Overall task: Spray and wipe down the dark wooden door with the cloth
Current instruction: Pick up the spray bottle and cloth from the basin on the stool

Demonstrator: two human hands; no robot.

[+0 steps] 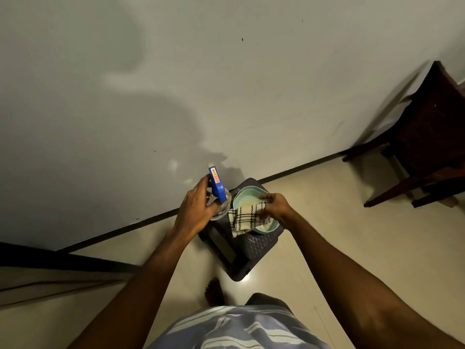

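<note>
Cloth (245,218) in right hand (276,207) near bowl (242,196)

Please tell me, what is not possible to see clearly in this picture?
- Bottle, head view: the left hand covers most of its body; the label is too small to read.
- Bowl: the cloth and the right hand hide most of its inside.
- Chair: cut off by the right edge.
- Dark strip: cut off by the left edge, too dark to identify.
</note>
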